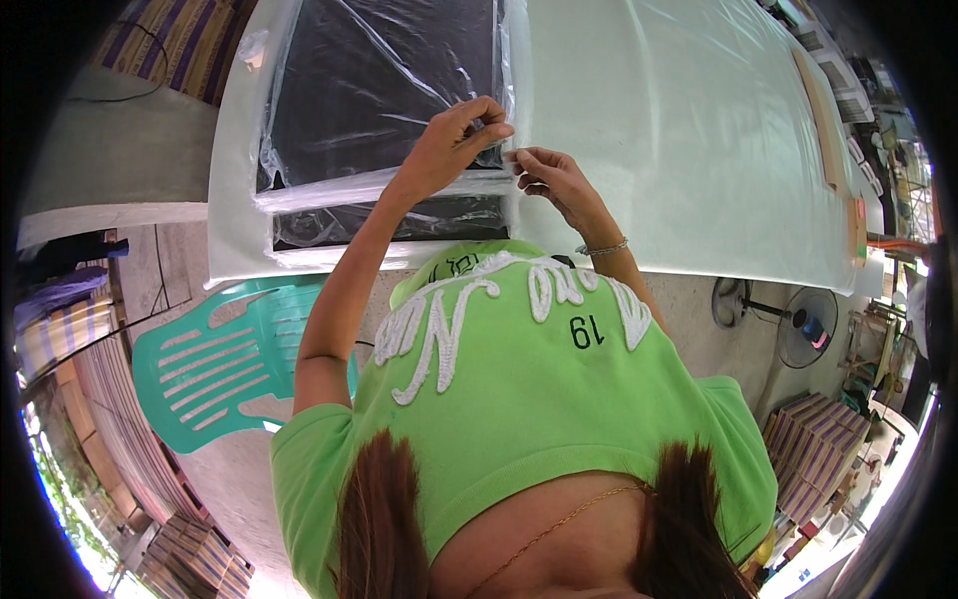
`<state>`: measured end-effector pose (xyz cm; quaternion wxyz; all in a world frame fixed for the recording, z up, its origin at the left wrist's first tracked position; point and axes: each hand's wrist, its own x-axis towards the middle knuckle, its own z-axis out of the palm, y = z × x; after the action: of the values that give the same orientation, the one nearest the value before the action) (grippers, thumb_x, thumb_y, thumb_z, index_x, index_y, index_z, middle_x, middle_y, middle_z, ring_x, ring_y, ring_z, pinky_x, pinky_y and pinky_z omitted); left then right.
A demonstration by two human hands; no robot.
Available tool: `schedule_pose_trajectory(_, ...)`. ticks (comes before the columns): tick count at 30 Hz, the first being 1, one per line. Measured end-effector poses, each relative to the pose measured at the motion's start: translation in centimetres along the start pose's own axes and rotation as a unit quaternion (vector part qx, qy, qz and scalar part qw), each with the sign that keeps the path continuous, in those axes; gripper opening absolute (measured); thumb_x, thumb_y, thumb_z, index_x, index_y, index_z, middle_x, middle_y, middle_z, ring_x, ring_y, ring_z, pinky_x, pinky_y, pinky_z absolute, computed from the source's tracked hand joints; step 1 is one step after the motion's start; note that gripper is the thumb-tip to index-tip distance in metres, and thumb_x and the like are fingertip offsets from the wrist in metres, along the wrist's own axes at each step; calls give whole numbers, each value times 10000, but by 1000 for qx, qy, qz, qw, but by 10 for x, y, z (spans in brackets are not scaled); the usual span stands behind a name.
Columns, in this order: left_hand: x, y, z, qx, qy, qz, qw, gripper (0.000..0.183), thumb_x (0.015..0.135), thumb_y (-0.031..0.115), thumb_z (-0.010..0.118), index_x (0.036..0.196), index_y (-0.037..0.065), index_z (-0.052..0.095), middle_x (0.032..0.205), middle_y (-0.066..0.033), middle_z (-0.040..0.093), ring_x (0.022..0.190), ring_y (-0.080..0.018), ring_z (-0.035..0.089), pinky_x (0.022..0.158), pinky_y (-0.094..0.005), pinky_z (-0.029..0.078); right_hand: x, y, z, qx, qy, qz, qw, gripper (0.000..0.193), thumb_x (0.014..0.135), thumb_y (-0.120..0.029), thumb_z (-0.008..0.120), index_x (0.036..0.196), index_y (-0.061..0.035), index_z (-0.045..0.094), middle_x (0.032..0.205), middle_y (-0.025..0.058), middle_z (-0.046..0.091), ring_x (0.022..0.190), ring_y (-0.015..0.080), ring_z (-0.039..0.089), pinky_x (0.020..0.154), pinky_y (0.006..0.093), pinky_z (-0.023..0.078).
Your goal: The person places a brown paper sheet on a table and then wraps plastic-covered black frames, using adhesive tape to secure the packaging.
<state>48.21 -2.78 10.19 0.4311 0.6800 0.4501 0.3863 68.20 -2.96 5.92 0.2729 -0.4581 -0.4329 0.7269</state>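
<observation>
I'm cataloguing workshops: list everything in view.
Table: one, pale green, top centre and right
Dark sheet: count unclear, black, table's left
Plastic film: count unclear, clear, over dark sheet
Chair: one, green, left
Fan: one, dark, right
Striped stacks: at least three, brown-purple, both sides
Rim clutter: uncounted, mixed, both sides
Shirt: one, lime green, centre
Bracelet: one, silver, right wrist
Left hand: one, bare, film's right edge
Right hand: one, bare, film's right edge

A broad, pale, smooth-covered table (679,170) carries a flat, dark, rectangular piece (349,110) on its left half. Clear, wrinkled plastic film (329,192) covers this piece, gathering into a whitish band near the front edge. A long, tan, flat strip (816,120) lies along the table's right edge.
</observation>
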Motion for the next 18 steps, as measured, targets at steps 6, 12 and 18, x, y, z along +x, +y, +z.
schedule_pose_trajectory(6,-1,4,1,-7,9,-3,1000,201,884,219,560,874,28,497,756,1,478,711,-78,424,697,-250,401,-4,1,2,21,22,3,1000,357,875,-266,569,1116,-3,570,868,13,565,746,90,542,693,221,461)
schedule_pose_trajectory(12,-1,1,5,-13,31,20,999,230,865,227,583,849,19,487,715,-29,477,641,-118,389,582,-270,369,-12,3,-4,113,-22,45,992,351,904,-221,525,1187,-15,528,980,33,565,849,118,562,762,249,475)
schedule_pose_trajectory(18,1,3,10,4,36,15,999,234,864,234,583,851,21,487,713,-33,486,642,-124,396,586,-270,366,-9,7,-10,159,-31,60,985,323,901,-175,520,1172,2,526,945,32,564,829,121,561,750,249,486)
